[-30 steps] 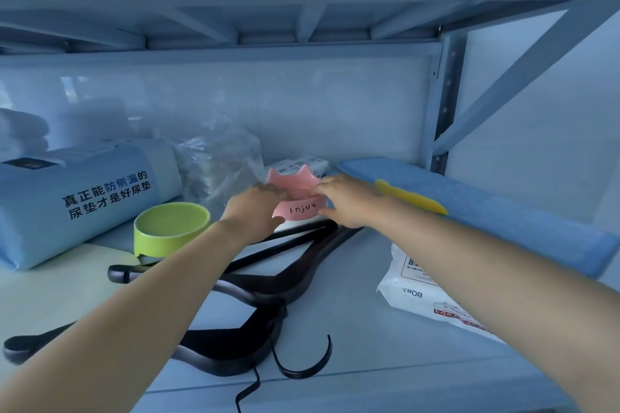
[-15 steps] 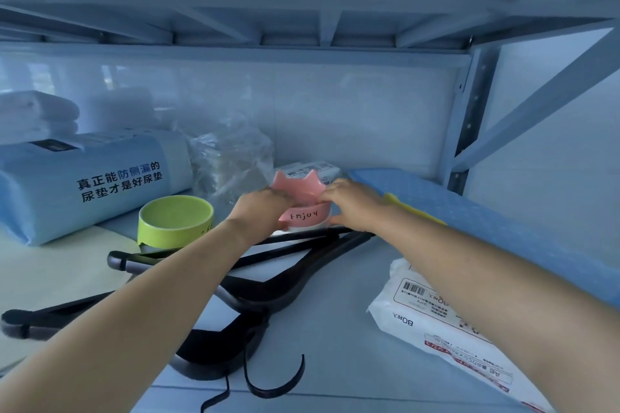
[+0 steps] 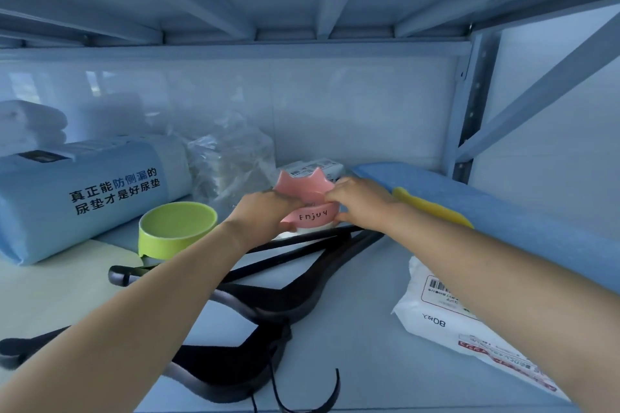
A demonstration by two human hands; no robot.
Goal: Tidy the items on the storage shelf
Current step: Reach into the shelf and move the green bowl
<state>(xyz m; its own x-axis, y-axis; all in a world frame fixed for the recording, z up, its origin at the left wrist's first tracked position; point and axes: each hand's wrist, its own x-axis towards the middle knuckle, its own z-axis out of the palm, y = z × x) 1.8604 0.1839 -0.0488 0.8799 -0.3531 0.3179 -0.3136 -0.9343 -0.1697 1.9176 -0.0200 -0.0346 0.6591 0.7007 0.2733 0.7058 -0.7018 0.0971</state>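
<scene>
A pink bowl [image 3: 307, 189] with cat-ear points and the word "Enjoy" on its side sits near the back middle of the shelf. My left hand [image 3: 265, 214] grips its left side and my right hand [image 3: 357, 201] grips its right side, fingers curled over the rim. The bowl rests over the far ends of several black hangers [image 3: 268, 298] that lie in a loose pile across the shelf's middle and front. A lime green bowl [image 3: 176, 228] stands just left of my left hand.
A blue pad pack [image 3: 84, 198] lies at the left with white towels [image 3: 30, 124] behind it. A clear plastic bag [image 3: 231, 161] and a small box [image 3: 313, 168] sit at the back. A blue cloth [image 3: 503, 211] with a yellow item [image 3: 432, 208] and a white wipes pack [image 3: 446, 315] lie on the right.
The view has shifted slightly, so everything sits a little lower and to the right. Both hands stay on the pink bowl, which stays at about the same spot on the shelf.
</scene>
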